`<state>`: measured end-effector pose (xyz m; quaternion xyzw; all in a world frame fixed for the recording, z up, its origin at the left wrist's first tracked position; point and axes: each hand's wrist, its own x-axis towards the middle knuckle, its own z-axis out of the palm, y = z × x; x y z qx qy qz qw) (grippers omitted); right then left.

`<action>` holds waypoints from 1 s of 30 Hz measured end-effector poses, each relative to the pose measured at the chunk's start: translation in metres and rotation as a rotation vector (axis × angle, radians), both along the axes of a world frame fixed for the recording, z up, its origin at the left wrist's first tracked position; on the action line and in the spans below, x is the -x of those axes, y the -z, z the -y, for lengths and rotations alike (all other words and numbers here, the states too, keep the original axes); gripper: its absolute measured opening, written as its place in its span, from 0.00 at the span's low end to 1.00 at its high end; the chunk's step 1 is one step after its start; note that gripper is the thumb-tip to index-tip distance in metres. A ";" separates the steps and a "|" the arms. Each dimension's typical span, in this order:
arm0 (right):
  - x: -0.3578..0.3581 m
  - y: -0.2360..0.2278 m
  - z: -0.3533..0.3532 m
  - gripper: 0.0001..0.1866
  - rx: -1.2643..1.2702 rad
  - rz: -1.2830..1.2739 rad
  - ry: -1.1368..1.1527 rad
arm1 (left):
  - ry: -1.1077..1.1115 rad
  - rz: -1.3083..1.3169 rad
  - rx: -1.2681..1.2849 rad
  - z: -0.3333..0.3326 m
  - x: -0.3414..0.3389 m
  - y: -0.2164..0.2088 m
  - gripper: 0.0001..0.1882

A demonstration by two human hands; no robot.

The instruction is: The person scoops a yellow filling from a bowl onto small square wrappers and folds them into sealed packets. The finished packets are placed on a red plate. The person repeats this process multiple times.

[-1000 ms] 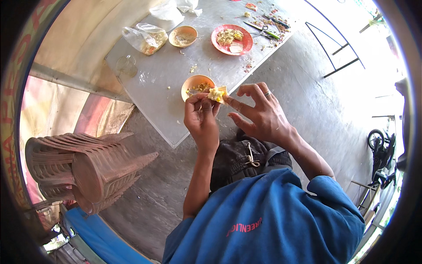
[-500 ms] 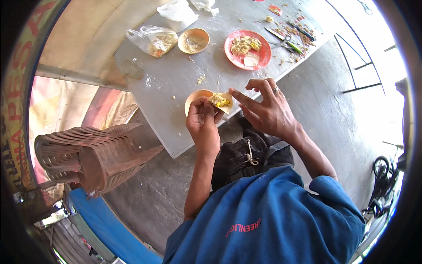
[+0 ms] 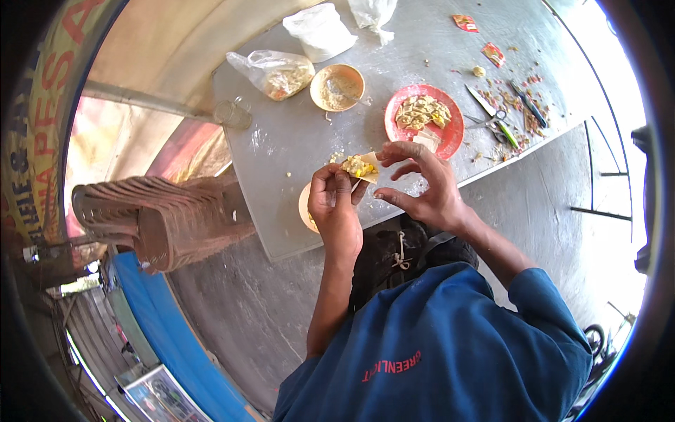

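My left hand (image 3: 339, 214) is closed on a pale dough wrapper (image 3: 370, 173), its thumb and fingers pinching the near side. A lumpy filling (image 3: 357, 166) with yellow bits lies on the wrapper. Just to the right hovers my right hand (image 3: 432, 193), fingers apart and bent, fingertips close to the wrapper's right corner. Whether a fingertip touches it I cannot tell. Behind my left hand a bowl (image 3: 305, 209) stands on the table, mostly hidden. Beyond my right hand a red plate (image 3: 455, 146) holds several folded dumplings (image 3: 415, 111) and a stack of square wrappers (image 3: 427, 139).
On the grey table (image 3: 281, 151) stand a bowl of pale powder (image 3: 337, 88), a plastic bag of filling (image 3: 281, 74), white bags (image 3: 320, 32) and a glass mug (image 3: 234, 114). A knife (image 3: 484, 103), scissors (image 3: 489, 121) and scraps lie right. Stacked chairs (image 3: 162, 218) stand left.
My right hand has dropped slightly beside the wrapper, which stays in my left hand. The view has shifted, so the table's things appear lower and further right.
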<state>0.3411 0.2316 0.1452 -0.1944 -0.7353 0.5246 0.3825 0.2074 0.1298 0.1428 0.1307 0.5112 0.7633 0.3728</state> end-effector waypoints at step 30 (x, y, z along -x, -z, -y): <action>0.092 0.024 -0.100 0.19 0.452 -0.142 -0.377 | -0.207 -0.213 0.112 -0.057 0.033 -0.001 0.13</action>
